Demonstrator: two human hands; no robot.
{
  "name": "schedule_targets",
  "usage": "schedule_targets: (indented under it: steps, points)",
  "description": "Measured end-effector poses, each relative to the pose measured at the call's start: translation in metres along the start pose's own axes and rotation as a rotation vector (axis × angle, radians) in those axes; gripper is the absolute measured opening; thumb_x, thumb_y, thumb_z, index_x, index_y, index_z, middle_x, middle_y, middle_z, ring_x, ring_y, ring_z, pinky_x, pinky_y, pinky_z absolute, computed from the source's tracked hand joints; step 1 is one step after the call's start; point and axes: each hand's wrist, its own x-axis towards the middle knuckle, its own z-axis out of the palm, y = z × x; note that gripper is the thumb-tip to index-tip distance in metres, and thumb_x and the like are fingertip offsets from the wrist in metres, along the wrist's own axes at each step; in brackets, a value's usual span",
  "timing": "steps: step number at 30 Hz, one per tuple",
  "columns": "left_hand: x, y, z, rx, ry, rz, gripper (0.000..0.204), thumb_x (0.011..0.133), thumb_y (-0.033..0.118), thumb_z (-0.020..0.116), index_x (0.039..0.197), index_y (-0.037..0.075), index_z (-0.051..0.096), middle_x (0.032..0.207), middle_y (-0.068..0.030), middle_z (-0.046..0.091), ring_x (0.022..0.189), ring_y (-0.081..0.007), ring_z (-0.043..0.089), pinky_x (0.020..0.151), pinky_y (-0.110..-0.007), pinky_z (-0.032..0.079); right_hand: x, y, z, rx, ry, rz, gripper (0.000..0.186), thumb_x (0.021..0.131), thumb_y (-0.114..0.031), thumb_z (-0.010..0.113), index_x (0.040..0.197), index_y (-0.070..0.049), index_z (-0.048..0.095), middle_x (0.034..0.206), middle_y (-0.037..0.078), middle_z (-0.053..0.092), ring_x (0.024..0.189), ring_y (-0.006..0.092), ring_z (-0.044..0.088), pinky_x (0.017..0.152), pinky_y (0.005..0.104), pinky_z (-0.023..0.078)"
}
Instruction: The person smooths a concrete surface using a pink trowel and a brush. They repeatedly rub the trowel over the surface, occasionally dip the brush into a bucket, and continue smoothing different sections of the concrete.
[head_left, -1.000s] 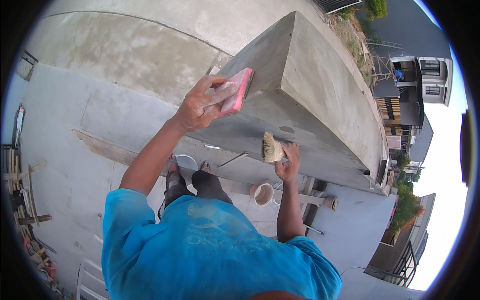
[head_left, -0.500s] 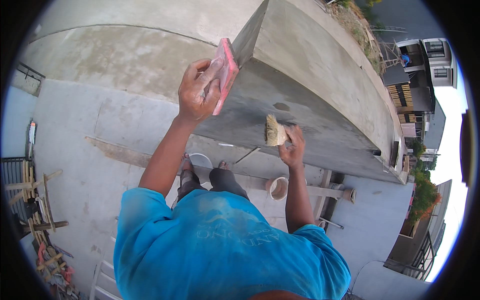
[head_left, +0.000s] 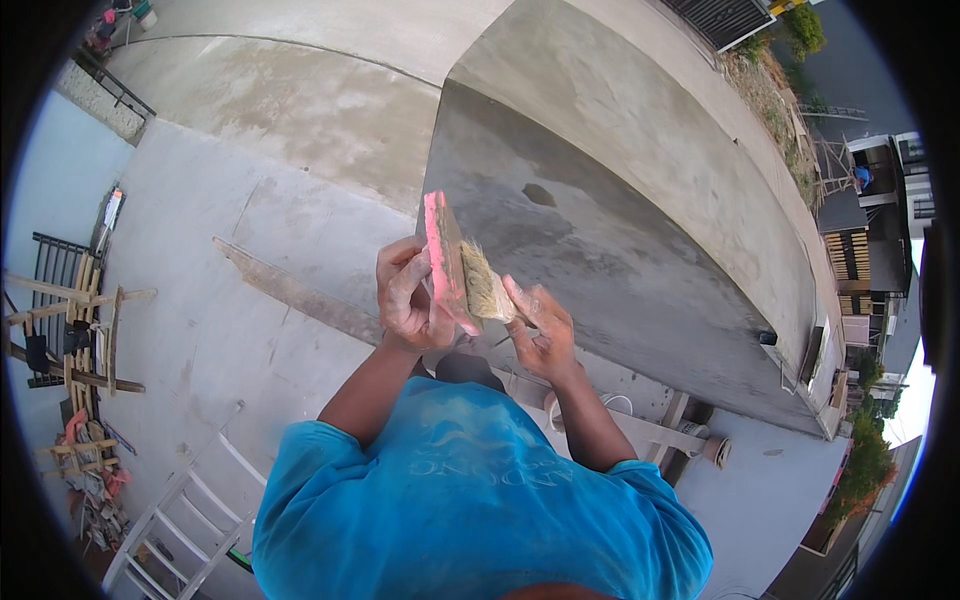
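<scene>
My left hand (head_left: 406, 300) grips a pink float (head_left: 440, 258) stood on edge mid-view, my right hand (head_left: 545, 332) clasps a brush (head_left: 482, 280) with bristles against the float's brown face: 2 tools touching, brush handle mostly hidden. White bucket (head_left: 618, 404) is partly covered by my right forearm; ladder (head_left: 200, 512) runs off at lower left. Grey wall (head_left: 590, 255) edge sits just beyond the float, gap unclear; open floor (head_left: 185, 260) spreads left.
</scene>
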Motion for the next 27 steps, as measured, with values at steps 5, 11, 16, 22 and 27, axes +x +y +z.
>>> schedule_targets:
  steps: [5,11,16,22,27]
  points:
    - [0.063,-0.004,0.039,0.277,0.296,0.065,0.048,0.085,0.003,0.062,0.132,-0.001,0.060,0.116,-0.0154,0.051,0.099,-0.0236,0.055,0.080,-0.034,0.051,-0.043,0.028,-0.025,0.004,0.038,0.065,0.051,0.089,-0.003,0.070,0.139,-0.004,0.060,0.081,0.006,0.054,0.070,0.0180,0.048,0.066,0.0287,0.042]
    - [0.114,-0.016,0.079,0.414,0.428,0.104,0.047,0.086,-0.001,0.062,0.133,0.000,0.061,0.115,-0.0113,0.050,0.093,-0.0157,0.051,0.070,-0.029,0.048,-0.058,0.034,-0.038,-0.001,0.116,0.126,0.049,0.091,-0.005,0.070,0.139,-0.002,0.060,0.080,0.004,0.052,0.070,0.0137,0.046,0.066,0.0264,0.040]
    - [0.102,-0.033,0.087,0.496,0.367,0.025,0.047,0.085,-0.002,0.062,0.131,0.005,0.064,0.116,-0.0098,0.051,0.097,-0.0152,0.053,0.067,-0.029,0.050,-0.077,0.042,-0.044,-0.016,0.109,0.164,0.049,0.091,-0.006,0.070,0.138,-0.002,0.060,0.081,0.003,0.053,0.071,0.0132,0.046,0.067,0.0264,0.040]
    - [0.009,-0.060,0.082,0.277,0.429,-0.250,0.047,0.081,-0.001,0.065,0.128,0.007,0.061,0.117,-0.0137,0.051,0.100,-0.0234,0.058,0.075,-0.035,0.053,-0.085,0.042,-0.044,-0.036,0.138,0.208,0.052,0.086,-0.001,0.069,0.137,-0.003,0.062,0.081,0.007,0.055,0.071,0.0189,0.051,0.070,0.0303,0.043]
    - [0.089,-0.030,0.093,0.318,0.453,-0.042,0.047,0.080,0.000,0.067,0.126,0.007,0.061,0.117,-0.0165,0.051,0.103,-0.0291,0.060,0.076,-0.038,0.054,-0.085,0.040,-0.041,-0.013,0.146,0.254,0.049,0.089,-0.004,0.070,0.137,-0.003,0.062,0.081,0.006,0.056,0.071,0.0168,0.050,0.068,0.0290,0.043]
